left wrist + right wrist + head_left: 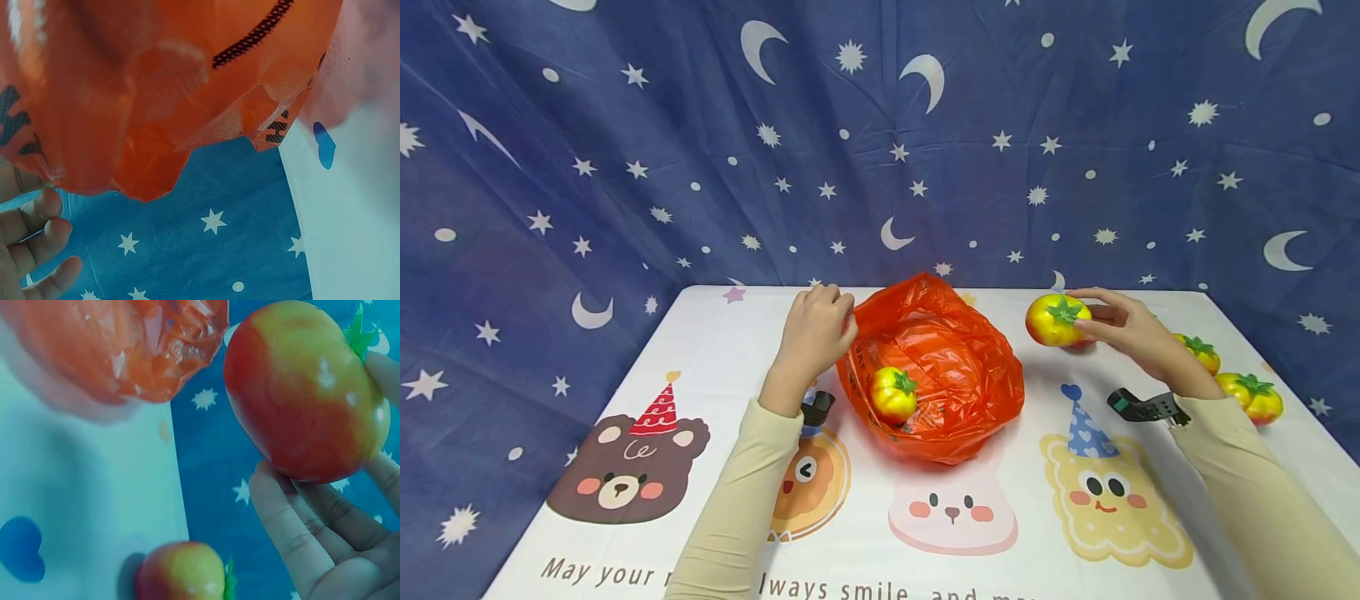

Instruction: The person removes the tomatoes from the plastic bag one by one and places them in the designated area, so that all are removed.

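Observation:
My left hand [820,323] grips the left rim of an open red plastic bag [977,367]; in the left wrist view several of its fingertips [59,234] show beside the bag wall. Inside the bag, toward its left side, lies a yellow-red toy tomato [894,396] with a green leafy top. To the right of the bag, my right hand [1123,327] holds another toy tomato [300,394] above the table, fingers and thumb around it. Below it in the right wrist view, a further tomato [181,572] sits on the table.
Two more tomatoes [1251,397] [1199,353] lie at the table's right side, partly behind my right forearm. A white cloth printed with cartoon figures [955,517] covers the table. A blue star-and-moon curtain [880,167] hangs behind it.

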Demonstrator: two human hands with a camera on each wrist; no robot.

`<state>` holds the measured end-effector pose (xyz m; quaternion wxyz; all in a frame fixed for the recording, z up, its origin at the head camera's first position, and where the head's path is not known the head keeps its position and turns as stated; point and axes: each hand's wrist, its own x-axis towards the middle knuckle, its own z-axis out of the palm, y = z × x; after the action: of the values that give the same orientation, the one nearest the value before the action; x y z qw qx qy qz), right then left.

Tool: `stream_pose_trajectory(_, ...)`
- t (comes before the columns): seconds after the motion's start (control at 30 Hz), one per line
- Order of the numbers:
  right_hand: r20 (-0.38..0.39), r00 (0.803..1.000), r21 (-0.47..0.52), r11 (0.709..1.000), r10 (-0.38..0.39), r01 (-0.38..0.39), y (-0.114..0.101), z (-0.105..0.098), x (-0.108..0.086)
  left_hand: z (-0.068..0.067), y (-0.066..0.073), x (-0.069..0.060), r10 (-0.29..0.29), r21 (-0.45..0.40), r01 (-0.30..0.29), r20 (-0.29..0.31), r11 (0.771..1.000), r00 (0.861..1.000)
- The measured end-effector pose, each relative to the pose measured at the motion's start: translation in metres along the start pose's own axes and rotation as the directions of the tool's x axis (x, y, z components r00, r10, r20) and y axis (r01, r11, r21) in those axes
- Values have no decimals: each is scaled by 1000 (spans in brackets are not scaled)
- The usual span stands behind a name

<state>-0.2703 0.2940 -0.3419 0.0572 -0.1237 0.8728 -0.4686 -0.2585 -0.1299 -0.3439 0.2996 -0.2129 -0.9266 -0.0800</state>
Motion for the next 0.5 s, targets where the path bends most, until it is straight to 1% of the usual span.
stream_pose_trajectory(0.07,-4,1000,-19,1000,-5,5,5,-2,-3,0,0,0,-1,2,1,3,1000,1000)
stream_pose_trajectory(0.2,-25,1000,-14,1000,6,-7,12,-4,-9,1,0,0,-6,3,6,10,1000,1000)
stream_pose_trajectory(0.4,-36,999,24,1000,7,-6,22,-5,-16,1,0,0,-8,1,8,13,1000,1000)
stream_pose_trajectory(0.5,-44,999,45,999,23,-21,28,-5,-18,1,0,0,-4,3,4,8,1000,1000)
